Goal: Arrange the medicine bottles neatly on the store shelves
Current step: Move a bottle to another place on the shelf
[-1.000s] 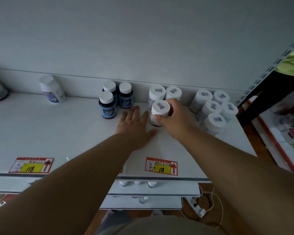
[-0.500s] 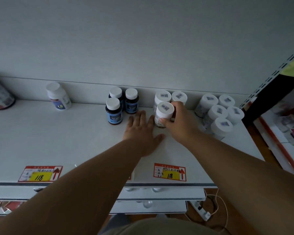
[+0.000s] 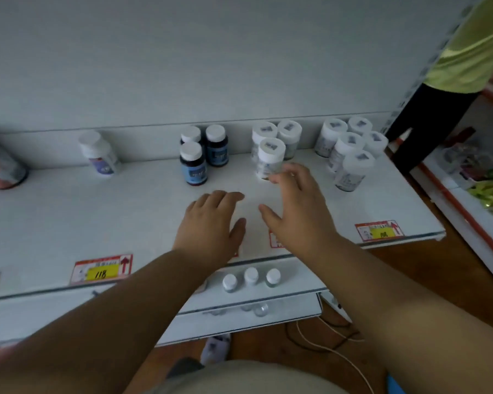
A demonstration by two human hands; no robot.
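Head view shows the right hand (image 3: 298, 206) spread wide and empty, its fingertips (image 3: 276, 177) just at the near base of the front white-capped bottle (image 3: 269, 160), whether touching or a shade apart I cannot tell. That bottle stands upright on the shelf (image 3: 69, 211), directly in front of two matching white bottles (image 3: 276, 133) against the far wall. The left hand (image 3: 211, 223) hovers low over the bare shelf, fingers extended, gripping nothing, nearer and to the left of the bottle. To finish this step well, I judge the front bottle should sit square behind its pair with the label facing near, nudged only by light fingertip pressure low on the body so it does not tip. The dark blue-labelled bottles (image 3: 199, 157) stand to the left, a larger white cluster (image 3: 349, 152) to the right, and a lone bottle (image 3: 100, 153) far left probably needs regrouping next
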